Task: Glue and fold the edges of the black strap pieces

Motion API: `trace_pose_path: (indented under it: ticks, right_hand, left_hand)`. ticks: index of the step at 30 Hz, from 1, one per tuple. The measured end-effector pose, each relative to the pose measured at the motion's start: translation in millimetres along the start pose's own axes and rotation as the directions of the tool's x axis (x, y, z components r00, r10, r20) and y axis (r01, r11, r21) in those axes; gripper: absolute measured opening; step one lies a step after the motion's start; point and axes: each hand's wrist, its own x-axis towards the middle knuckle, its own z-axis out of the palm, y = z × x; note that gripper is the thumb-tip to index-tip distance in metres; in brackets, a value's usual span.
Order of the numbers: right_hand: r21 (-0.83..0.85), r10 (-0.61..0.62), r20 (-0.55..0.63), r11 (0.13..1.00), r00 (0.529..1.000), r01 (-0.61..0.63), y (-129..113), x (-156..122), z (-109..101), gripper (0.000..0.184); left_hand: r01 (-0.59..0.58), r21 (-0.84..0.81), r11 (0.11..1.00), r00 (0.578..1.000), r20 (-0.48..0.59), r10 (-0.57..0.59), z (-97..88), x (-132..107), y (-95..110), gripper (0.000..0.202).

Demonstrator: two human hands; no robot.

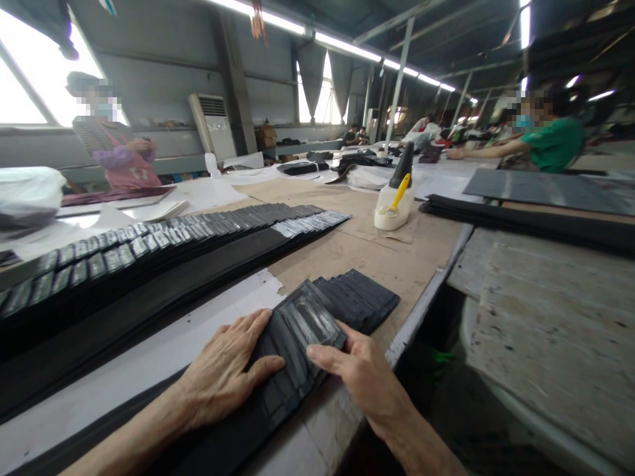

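Overlapping black flat pieces (282,360), like fabric or leather strips with greyish smears on top, lie in a fanned row before me. My left hand (225,370) rests flat on their left side, fingers stretched and thumb apart. At the right edge, my right hand (362,363) pinches the topmost black piece (312,314), thumb on top and fingers partly hidden at its edge. Just beyond, more dark pieces (360,297) overlap in a fan. White paper (218,330) lies under and beside the row.
Long rows of black strips (198,254) with smeared ends run along the left. A white glue bottle (391,205) with a black cone and yellow brush (401,192) stands farther back. Right of the table edge is a gap, then a stained board (560,330). Co-workers (550,135) are beyond.
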Motion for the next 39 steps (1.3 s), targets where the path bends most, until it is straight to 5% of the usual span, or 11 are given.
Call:
trace_pose_path:
  ticks: [7,12,14,18,21,26,30,39]
  right_hand:
    - [0.174,-0.02,0.272,0.984,0.962,-0.029,-14,7,-3,0.05]
    - [-0.069,-0.088,0.34,0.991,0.936,0.118,-15,13,-3,0.088]
    - [-0.027,-0.12,0.353,0.99,0.928,0.138,-13,15,-3,0.085]
    - [0.312,-0.062,0.294,0.95,0.954,-0.035,-1,19,-2,0.056]
    - [0.405,0.044,0.196,0.906,0.98,-0.122,7,22,2,0.044]
    - [0.166,0.121,-0.109,0.981,0.987,-0.102,1,23,8,0.055]
    - [-0.004,0.084,-0.068,0.996,0.994,-0.084,-5,23,9,0.044]
    - [0.009,0.054,-0.141,0.999,0.989,-0.053,7,28,6,0.048]
  left_hand:
    - [-0.004,0.004,1.0,1.0,-0.013,0.004,-2.4,-3,3,0.074]
    - [0.033,-0.035,0.999,0.999,-0.042,-0.034,-2.7,-3,4,0.073]
    - [0.056,-0.082,0.995,0.997,-0.045,-0.06,-2.6,-2,4,0.073]
    - [0.087,-0.249,0.965,0.993,-0.056,-0.104,-3.0,1,-1,0.074]
    - [0.081,-0.37,0.925,0.985,-0.111,-0.131,-4.0,4,-7,0.064]
    - [0.116,-0.37,0.922,0.973,-0.142,-0.179,-6.9,5,-21,0.049]
    - [0.16,-0.385,0.909,0.975,-0.082,-0.207,-9.4,4,-36,0.045]
    - [0.257,-0.445,0.858,0.944,-0.073,-0.321,-9.2,1,-44,0.044]
